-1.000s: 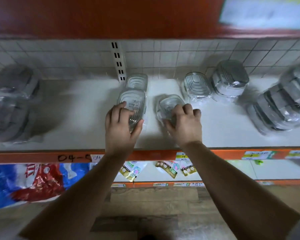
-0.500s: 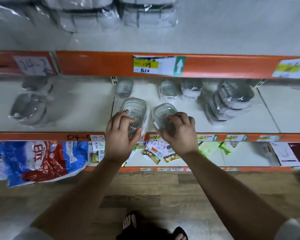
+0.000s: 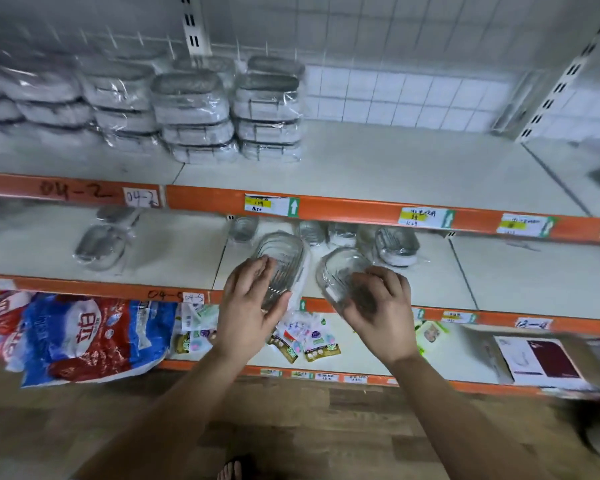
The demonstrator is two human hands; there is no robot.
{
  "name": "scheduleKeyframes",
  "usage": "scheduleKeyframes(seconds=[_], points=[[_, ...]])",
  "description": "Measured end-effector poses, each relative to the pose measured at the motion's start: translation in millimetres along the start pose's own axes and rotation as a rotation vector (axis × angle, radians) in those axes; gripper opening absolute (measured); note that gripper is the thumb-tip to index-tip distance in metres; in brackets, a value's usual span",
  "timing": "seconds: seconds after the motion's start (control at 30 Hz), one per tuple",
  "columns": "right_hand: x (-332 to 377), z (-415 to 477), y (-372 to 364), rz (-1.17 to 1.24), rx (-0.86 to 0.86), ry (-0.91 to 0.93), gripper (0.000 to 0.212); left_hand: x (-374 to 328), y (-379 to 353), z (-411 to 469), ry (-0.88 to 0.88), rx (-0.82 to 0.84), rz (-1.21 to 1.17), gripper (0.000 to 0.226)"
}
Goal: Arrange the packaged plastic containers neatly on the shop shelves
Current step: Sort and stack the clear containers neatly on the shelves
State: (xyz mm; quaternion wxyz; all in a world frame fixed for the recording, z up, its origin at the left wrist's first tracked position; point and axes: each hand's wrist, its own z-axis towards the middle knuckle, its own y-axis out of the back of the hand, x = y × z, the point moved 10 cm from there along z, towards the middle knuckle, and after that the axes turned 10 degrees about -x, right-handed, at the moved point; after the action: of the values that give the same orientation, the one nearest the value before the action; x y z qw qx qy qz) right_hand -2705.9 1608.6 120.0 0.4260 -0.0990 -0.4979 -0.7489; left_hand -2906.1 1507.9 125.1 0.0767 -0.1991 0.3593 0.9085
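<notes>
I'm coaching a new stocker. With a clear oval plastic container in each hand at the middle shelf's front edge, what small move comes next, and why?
Probably lift both up to the bare white upper shelf right of the wrapped container stacks: the left hand grips one clear ribbed container, the right hand a rounder clear container, both at the middle shelf's orange lip.

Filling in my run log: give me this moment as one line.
phase: handling | left hand: grips long container | right hand: grips round container | place: front of middle shelf
</notes>
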Motion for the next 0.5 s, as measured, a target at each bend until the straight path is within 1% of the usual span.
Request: scheduleKeyframes(seconds=[0.13, 0.27, 0.43, 0.5], points=[[1.3, 9.1, 46.4, 0.033, -0.091, 0.074, 0.041, -34.3, 8.9, 15.8, -0.015, -0.052, -0.022, 0.058], [1.7, 31.4, 89.1, 0.063, -0.199, 0.107, 0.038, -64.1, 19.6, 46.0, -0.062, -0.098, -0.026, 0.056], [1.2, 79.2, 112.9, 0.022, -0.209, 0.115, 0.047, -72.8, 11.2, 87.9, -0.062, 0.014, -0.003, 0.061], [-0.2, 96.0, 115.7, 0.003, -0.195, 0.114, 0.051, -68.4, 3.1, 103.1, -0.039, 0.060, -0.001, 0.058]])
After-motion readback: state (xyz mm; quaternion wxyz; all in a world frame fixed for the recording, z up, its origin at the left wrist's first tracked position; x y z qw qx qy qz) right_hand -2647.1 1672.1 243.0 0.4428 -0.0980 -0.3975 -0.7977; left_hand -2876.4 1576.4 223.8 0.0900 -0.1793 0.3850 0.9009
